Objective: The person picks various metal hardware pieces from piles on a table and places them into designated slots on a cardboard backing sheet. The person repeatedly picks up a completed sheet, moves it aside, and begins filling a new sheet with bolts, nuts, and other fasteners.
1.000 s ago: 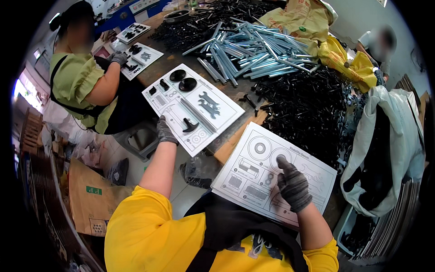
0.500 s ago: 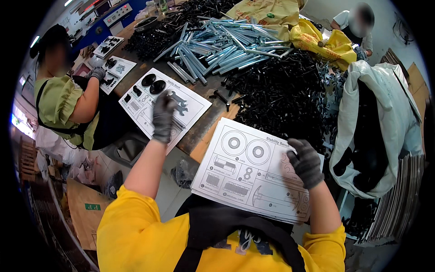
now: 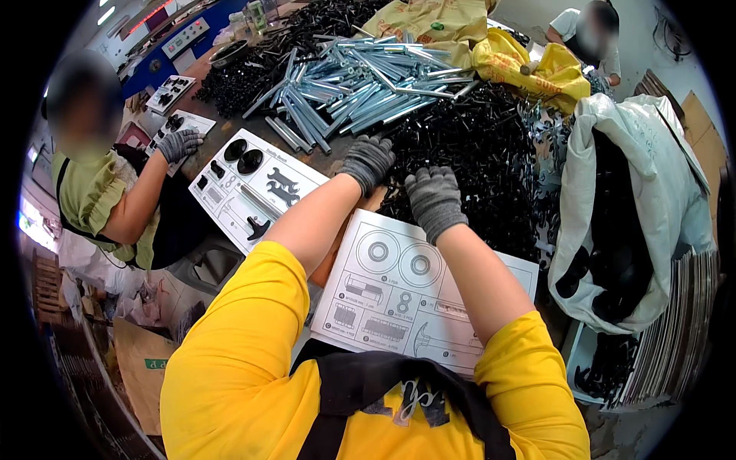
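My left hand [image 3: 368,162], in a grey glove, is at the near left edge of a heap of black bolts [image 3: 475,146]. Its fingers curl down among the bolts, and what they hold is hidden. Also gloved in grey, my right hand [image 3: 435,199] reaches onto the near side of that heap, fingers slightly apart and bent downward. Below my right forearm lies a stack of printed sheets [image 3: 368,307] with part drawings. Left of my left forearm, another printed sheet [image 3: 310,180] carries two black discs [image 3: 250,161], open-ended wrenches [image 3: 282,186], a metal tube [image 3: 259,202] and a black forked piece [image 3: 257,227].
Silver tubes [image 3: 368,84] are piled beyond my hands, near a yellow sack [image 3: 529,69]. A white sack [image 3: 652,176] of black parts stands right, above stacked flat sheets [image 3: 675,330]. One co-worker [image 3: 107,192] works at left; another [image 3: 586,34] is at the far right.
My left hand has moved right from the left sheet to the bolts. My right hand has gone from the sheet stack forward and left onto the heap. The left co-worker's gloved hand has shifted.
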Demonstrator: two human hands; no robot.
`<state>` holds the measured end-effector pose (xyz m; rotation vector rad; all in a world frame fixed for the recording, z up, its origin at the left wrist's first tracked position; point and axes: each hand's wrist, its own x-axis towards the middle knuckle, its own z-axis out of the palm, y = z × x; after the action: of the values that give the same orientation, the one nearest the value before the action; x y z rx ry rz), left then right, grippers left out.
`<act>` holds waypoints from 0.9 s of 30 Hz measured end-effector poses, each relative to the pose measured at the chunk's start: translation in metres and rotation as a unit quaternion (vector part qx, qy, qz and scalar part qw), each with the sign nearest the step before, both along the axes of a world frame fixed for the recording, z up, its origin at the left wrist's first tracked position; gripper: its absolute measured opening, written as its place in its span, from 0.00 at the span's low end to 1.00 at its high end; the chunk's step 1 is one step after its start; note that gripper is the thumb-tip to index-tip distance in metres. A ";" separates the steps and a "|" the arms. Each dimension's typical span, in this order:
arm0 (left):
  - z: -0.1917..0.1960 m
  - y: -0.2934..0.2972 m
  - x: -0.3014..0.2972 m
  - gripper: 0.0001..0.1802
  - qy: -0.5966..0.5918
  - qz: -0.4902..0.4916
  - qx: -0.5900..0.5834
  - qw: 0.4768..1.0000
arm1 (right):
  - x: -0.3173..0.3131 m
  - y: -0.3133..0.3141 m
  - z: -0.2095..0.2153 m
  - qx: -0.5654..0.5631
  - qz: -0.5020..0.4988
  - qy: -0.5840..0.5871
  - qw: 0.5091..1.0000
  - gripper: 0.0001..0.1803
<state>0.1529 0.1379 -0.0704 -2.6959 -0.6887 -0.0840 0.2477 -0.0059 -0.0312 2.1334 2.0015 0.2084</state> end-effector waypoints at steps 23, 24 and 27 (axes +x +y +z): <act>0.037 -0.144 -0.180 0.12 -0.020 -0.083 -0.260 0.962 | -0.085 -0.151 0.013 -0.086 -0.019 0.355 0.931 0.13; 0.037 -0.147 -0.180 0.12 0.002 -0.076 -0.245 0.967 | -0.086 -0.150 0.012 -0.093 -0.016 0.339 0.936 0.13; 0.044 -0.151 -0.174 0.13 0.068 -0.055 -0.204 0.975 | -0.087 -0.149 0.006 -0.104 0.010 0.279 0.955 0.13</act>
<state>-0.0209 -0.0130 -0.0263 -3.0941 -0.5648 0.2377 0.1607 -0.1546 -0.0251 2.1987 2.1951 -0.6473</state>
